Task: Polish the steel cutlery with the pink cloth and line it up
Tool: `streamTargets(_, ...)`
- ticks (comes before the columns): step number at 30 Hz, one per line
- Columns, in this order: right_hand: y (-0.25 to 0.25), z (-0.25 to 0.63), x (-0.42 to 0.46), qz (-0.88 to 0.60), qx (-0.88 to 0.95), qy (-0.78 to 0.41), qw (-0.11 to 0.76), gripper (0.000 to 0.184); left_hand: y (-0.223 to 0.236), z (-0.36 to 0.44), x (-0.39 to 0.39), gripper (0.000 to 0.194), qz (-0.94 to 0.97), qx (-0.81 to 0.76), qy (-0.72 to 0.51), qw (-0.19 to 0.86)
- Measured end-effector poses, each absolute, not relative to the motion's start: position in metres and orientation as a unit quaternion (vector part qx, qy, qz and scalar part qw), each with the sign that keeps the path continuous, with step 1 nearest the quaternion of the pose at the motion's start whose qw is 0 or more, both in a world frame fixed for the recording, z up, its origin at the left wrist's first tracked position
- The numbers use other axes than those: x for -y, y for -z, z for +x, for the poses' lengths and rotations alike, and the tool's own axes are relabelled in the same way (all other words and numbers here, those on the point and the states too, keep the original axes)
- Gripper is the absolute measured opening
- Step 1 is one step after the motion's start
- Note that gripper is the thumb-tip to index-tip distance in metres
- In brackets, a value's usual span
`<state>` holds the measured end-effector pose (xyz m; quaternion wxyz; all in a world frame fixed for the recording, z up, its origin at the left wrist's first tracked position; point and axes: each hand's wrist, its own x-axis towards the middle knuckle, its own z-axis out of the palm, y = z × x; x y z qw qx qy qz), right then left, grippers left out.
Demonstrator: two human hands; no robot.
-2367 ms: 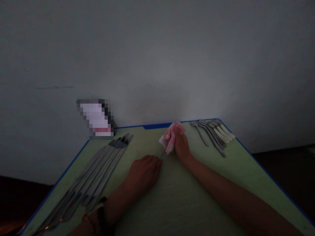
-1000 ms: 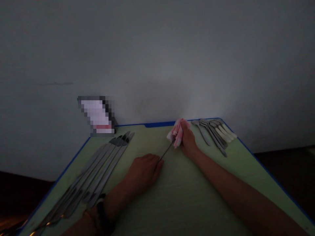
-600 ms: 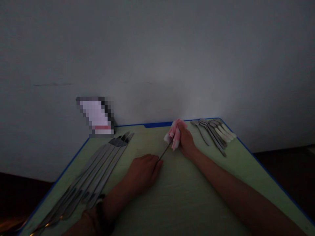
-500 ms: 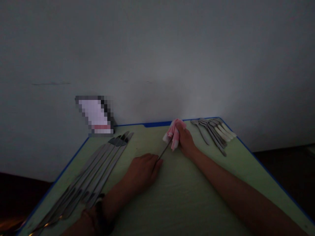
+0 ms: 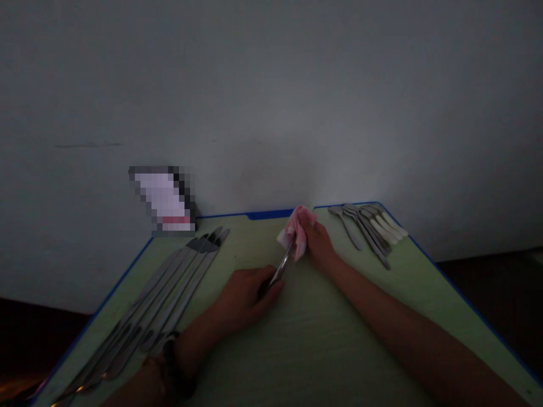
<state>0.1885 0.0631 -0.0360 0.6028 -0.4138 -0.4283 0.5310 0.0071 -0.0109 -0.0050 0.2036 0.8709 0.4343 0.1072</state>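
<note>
My left hand (image 5: 250,297) is closed around the near end of a shiny metal piece of cutlery (image 5: 280,268). It widens towards that hand, but the fingers and cloth hide too much to tell its exact kind. My right hand (image 5: 316,240) grips a crumpled pink and white cloth (image 5: 297,229), folded about the far end of the same piece. Both hands are just above the middle of the table (image 5: 322,339). On the left wrist are dark bands.
Long metal cutlery, apparently table knives (image 5: 186,271), lies in slanting rows at the left. Several spoons (image 5: 367,234) lie at the back right, beside cutlery with white handles (image 5: 388,229). A blurred-out upright object (image 5: 163,200) stands at the back left, against the wall (image 5: 271,102).
The metal piece has turned from a thin edge to its broader, shinier face. My left hand has rolled with it, showing more of the thumb. The cloth has shifted slightly left.
</note>
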Motion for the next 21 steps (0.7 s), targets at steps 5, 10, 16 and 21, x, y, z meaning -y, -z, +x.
streamTargets(5,0.0323,0.1880,-0.0637,-0.388,0.355,-0.551,0.648,0.045,0.0013,0.0033,0.0145,0.021,0.887,-0.366,-0.127,0.250)
streamTargets(10,0.0267,0.1891,-0.0620,-0.364,0.330,-0.568,0.661,0.046,0.0018,0.0015,0.0149,0.021,0.885,-0.349,-0.139,0.275)
streamTargets(16,0.0328,0.1926,-0.0621,-0.373,0.412,-0.591,0.584,0.041,0.0064,0.0012,0.0114,0.024,0.854,-0.370,-0.166,0.325)
streamTargets(21,0.0315,0.1944,-0.0555,-0.338,0.501,-0.612,0.511,0.038,0.0041,0.0031,0.0101,0.024,0.832,-0.407,-0.172,0.334)
